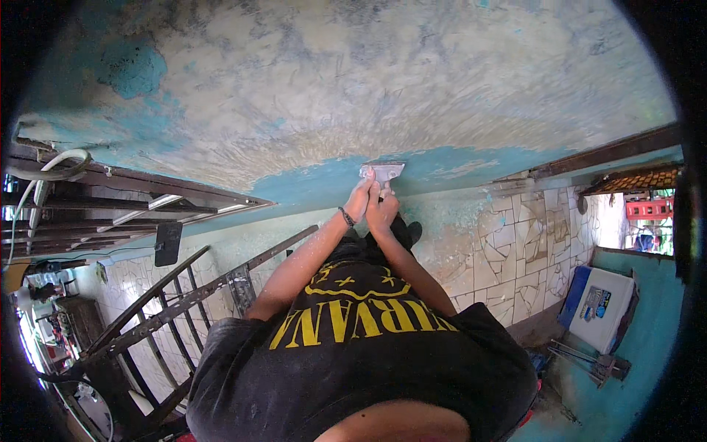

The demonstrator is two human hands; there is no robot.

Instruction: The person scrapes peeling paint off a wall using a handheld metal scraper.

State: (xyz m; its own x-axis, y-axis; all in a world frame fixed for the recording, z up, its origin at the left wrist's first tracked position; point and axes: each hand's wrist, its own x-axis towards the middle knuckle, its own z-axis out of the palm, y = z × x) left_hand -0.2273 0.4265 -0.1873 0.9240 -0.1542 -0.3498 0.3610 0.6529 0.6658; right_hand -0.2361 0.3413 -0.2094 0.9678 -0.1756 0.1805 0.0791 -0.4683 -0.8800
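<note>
Both my hands are together in front of my chest on a wide scraper (388, 169), smeared with pale putty. Its broad blade edge lies against the wall (331, 96). My right hand (381, 211) is closed around the handle. Beside it, my left hand (357, 200), with a dark bracelet at the wrist, is closed on the tool's left side, its fingers reaching up to the blade. Off-white, swirled putty covers much of the wall, with a bare turquoise band around the scraper. A rough turquoise patch (132, 68) shows at the upper left.
To the left are a dark metal railing (166, 313), a barred window frame (110, 199) with a pale hose (55, 166), and a dark flat rectangular thing (168, 244). A white-and-blue cooler (605, 309) stands at the right, beyond broken-tile flooring (508, 250). A red crate (649, 209) shows through an opening.
</note>
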